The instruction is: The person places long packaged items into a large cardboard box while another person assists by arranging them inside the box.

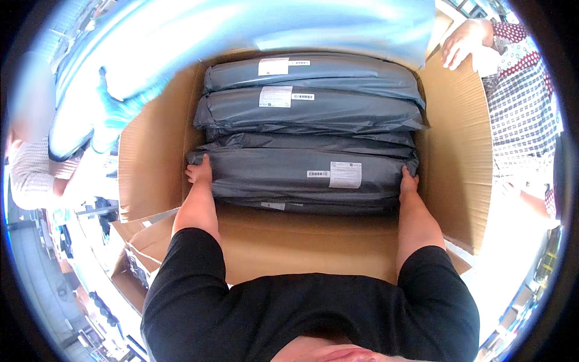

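Note:
Several flat grey plastic mailer bags with white labels stand on edge, packed side by side, inside a big open cardboard box point(458, 151). My left hand point(199, 171) grips the left end of the nearest grey bag point(301, 178). My right hand point(409, 181) grips its right end. Both arms reach down into the box from the lower edge. Behind that bag stand a second grey bag point(307, 108) and a third point(313, 69). A gap of bare cardboard lies between the nearest bag and the box's near wall.
A large pale blue plastic sheet point(241, 30) hangs over the box's far edge, held at the left by a person's teal-gloved hand point(111, 111). Another person in a checked top rests a hand point(461, 42) on the far right flap. A smaller open box point(136, 253) stands lower left.

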`<state>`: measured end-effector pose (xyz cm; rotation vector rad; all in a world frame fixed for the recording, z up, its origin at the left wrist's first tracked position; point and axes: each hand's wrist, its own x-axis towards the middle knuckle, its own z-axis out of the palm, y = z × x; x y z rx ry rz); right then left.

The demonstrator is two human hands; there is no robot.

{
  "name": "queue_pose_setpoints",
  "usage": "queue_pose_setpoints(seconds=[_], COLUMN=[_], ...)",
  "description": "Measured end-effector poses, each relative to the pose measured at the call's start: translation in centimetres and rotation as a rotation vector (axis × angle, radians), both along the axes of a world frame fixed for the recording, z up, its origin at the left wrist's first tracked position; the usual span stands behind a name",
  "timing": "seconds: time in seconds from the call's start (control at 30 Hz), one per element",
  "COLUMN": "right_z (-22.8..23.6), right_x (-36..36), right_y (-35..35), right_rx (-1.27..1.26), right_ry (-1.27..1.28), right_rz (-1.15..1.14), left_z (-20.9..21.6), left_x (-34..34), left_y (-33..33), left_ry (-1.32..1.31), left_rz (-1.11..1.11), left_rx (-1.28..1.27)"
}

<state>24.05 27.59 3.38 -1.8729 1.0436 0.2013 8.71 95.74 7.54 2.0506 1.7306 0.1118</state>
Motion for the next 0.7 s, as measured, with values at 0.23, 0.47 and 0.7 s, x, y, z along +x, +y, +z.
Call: queue_pose_setpoints(seconds=[0.23, 0.47, 0.7], right_z=[4.2, 18.8, 20.9], right_x=[1.8, 4.6, 3.9], right_y=[-6.4, -4.8, -0.1], right_rx=[0.388, 0.734, -0.118], right_ry=[0.009, -0.139, -0.127], right_rz=[0.179, 0.256, 0.824], left_z=[7.0, 23.1, 26.1], left_x=[-2.5, -8.5, -10.2], left_y=[-4.8, -16.6, -22.0], left_ry=[0.878, 1.059, 1.024], left_rz=[-0.834, -1.439, -1.374], left_rx=[0.063, -0.632, -0.629])
